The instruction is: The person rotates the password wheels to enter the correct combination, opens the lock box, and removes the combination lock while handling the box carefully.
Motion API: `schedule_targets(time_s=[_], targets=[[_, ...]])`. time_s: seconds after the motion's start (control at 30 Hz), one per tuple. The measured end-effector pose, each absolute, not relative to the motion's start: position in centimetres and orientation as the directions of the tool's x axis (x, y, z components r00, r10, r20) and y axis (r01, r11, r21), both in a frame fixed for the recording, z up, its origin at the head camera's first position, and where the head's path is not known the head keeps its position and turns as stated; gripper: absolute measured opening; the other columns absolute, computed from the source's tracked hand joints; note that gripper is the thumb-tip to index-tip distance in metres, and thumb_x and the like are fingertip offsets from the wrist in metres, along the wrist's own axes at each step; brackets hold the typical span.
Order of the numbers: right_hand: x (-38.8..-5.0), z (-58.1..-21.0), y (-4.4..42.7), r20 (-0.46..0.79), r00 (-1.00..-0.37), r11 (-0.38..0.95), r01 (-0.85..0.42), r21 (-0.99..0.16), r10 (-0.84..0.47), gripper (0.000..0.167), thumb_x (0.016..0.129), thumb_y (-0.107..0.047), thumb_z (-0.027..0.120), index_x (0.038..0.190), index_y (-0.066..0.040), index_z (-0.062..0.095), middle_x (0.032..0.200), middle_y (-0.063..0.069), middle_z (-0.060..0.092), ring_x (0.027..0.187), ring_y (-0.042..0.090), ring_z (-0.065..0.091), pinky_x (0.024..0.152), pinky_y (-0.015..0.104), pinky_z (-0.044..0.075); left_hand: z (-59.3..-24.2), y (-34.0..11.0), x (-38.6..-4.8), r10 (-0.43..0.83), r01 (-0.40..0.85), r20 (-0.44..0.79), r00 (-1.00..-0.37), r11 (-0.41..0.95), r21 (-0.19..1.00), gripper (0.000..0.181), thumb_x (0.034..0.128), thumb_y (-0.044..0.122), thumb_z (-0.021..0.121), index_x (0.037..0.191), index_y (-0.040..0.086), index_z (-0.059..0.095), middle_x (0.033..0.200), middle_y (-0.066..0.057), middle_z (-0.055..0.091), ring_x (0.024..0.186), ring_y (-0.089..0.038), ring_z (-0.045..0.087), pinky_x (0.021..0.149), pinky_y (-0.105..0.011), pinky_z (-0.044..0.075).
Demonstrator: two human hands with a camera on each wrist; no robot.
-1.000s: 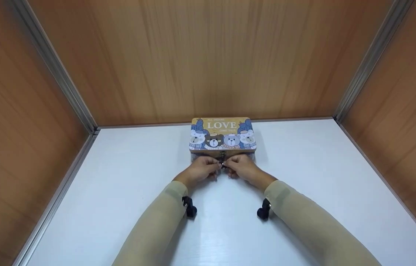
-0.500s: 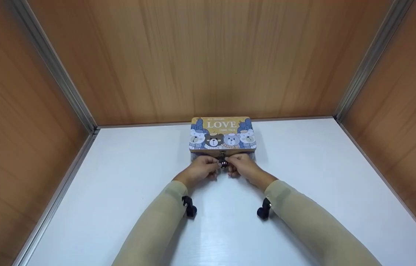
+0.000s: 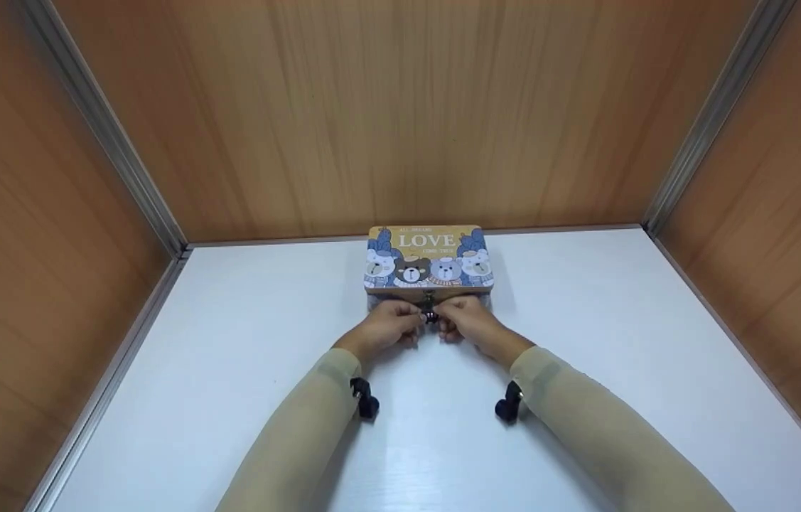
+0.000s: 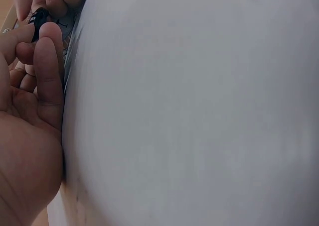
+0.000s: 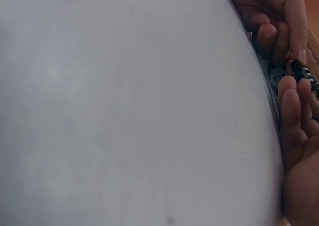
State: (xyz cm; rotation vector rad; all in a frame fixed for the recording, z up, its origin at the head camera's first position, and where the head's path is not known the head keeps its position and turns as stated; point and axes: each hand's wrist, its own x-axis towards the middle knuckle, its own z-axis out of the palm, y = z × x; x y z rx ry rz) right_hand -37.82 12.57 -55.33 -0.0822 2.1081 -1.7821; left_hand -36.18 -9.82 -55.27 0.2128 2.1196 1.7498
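Observation:
A small black combination padlock (image 3: pixel 431 315) hangs at the front latch of a rectangular box (image 3: pixel 428 257), whose closed lid carries printed bears and the word LOVE. From the left, my left hand (image 3: pixel 386 326) pinches the padlock between thumb and finger. My right hand (image 3: pixel 470 323) pinches its other side. White marks on the dials of the padlock (image 4: pixel 37 20) show in the left wrist view, but they are too small to read. In the right wrist view the fingertips of both hands meet at the padlock (image 5: pixel 300 71). Fingers hide part of the box's front.
The box stands on a white table (image 3: pixel 265 320), near the wooden back panel (image 3: pixel 407 128). Wooden side panels (image 3: pixel 38 235) in grey metal framing enclose the left and right. A small black device (image 3: pixel 366 400) is worn at each wrist.
My right thumb and finger have shifted slightly on the padlock, and more of its face shows than one second ago. The box and both arms stay in place.

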Motion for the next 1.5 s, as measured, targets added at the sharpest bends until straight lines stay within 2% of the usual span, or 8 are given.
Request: schedule_targets(time_s=[0.2, 0.43, 0.6, 0.73, 1.07, 1.3, 1.5], targets=[[-37.97, -55.61, 12.69, -0.224, -0.929, 0.239, 0.155, -0.959, -0.296, 0.015, 0.107, -0.016, 0.072, 0.104, -0.006, 0.083, 0.079, -0.001, 0.071, 0.067, 0.011, 0.069, 0.062, 0.023, 0.060, -55.11, -9.87, -36.22, 0.360, -0.152, -0.221, -0.906, 0.210, 0.966, 0.018, 0.1132, 0.016, 0.067, 0.117, 0.001, 0.077, 0.092, -0.003, 0.072, 0.076, -0.013, 0.069, 0.070, -0.024, 0.061], [-37.82, -55.70, 12.56, -0.205, -0.930, 0.241, 0.133, -0.961, -0.304, 0.019, 0.107, -0.015, 0.071, 0.097, -0.002, 0.081, 0.076, -0.001, 0.068, 0.066, 0.011, 0.069, 0.062, 0.023, 0.060, -54.98, -9.90, -36.11, 0.357, -0.144, -0.222, -0.907, 0.233, 0.962, 0.020, 0.1148, 0.016, 0.066, 0.121, 0.001, 0.077, 0.093, -0.002, 0.072, 0.076, -0.012, 0.069, 0.071, -0.024, 0.061], [-37.69, -55.64, 12.44, -0.202, -0.934, 0.249, 0.129, -0.960, -0.296, 0.023, 0.108, -0.017, 0.070, 0.098, 0.000, 0.081, 0.075, -0.001, 0.066, 0.065, 0.011, 0.068, 0.061, 0.023, 0.059, -55.17, -9.88, -36.11, 0.363, -0.143, -0.210, -0.908, 0.203, 0.969, 0.020, 0.1145, 0.014, 0.066, 0.121, -0.001, 0.076, 0.091, -0.003, 0.071, 0.075, -0.012, 0.069, 0.070, -0.024, 0.060], [-37.67, -55.57, 12.44, -0.207, -0.937, 0.241, 0.139, -0.960, -0.283, 0.024, 0.109, -0.020, 0.070, 0.097, -0.002, 0.080, 0.074, -0.001, 0.067, 0.064, 0.011, 0.068, 0.060, 0.022, 0.058, -55.32, -9.80, -36.14, 0.359, -0.143, -0.200, -0.911, 0.181, 0.973, 0.018, 0.1138, 0.013, 0.066, 0.120, -0.001, 0.075, 0.089, -0.004, 0.071, 0.073, -0.012, 0.069, 0.069, -0.024, 0.061], [-37.88, -55.67, 12.49, -0.222, -0.931, 0.198, 0.169, -0.966, -0.291, 0.031, 0.110, -0.024, 0.067, 0.085, -0.007, 0.073, 0.072, 0.000, 0.069, 0.062, 0.012, 0.069, 0.058, 0.022, 0.059, -55.39, -9.75, -36.12, 0.351, -0.145, -0.202, -0.914, 0.181, 0.973, 0.017, 0.1131, 0.013, 0.067, 0.119, 0.000, 0.076, 0.089, -0.003, 0.071, 0.071, -0.013, 0.070, 0.068, -0.025, 0.061], [-37.78, -55.64, 12.51, -0.221, -0.931, 0.183, 0.172, -0.968, -0.292, 0.020, 0.107, -0.018, 0.071, 0.094, -0.006, 0.079, 0.073, 0.000, 0.069, 0.062, 0.012, 0.069, 0.059, 0.022, 0.059, -55.22, -9.80, -36.06, 0.348, -0.154, -0.211, -0.914, 0.185, 0.971, 0.018, 0.1134, 0.014, 0.067, 0.120, 0.000, 0.076, 0.089, -0.004, 0.071, 0.072, -0.013, 0.070, 0.069, -0.025, 0.061], [-37.63, -55.53, 12.58, -0.208, -0.933, 0.231, 0.142, -0.963, -0.294, 0.014, 0.106, -0.016, 0.074, 0.102, -0.004, 0.082, 0.078, 0.000, 0.071, 0.066, 0.011, 0.069, 0.061, 0.023, 0.059, -55.04, -9.81, -35.91, 0.353, -0.153, -0.212, -0.911, 0.188, 0.970, 0.020, 0.1138, 0.014, 0.066, 0.122, -0.002, 0.076, 0.091, -0.004, 0.071, 0.074, -0.014, 0.070, 0.070, -0.025, 0.061]])
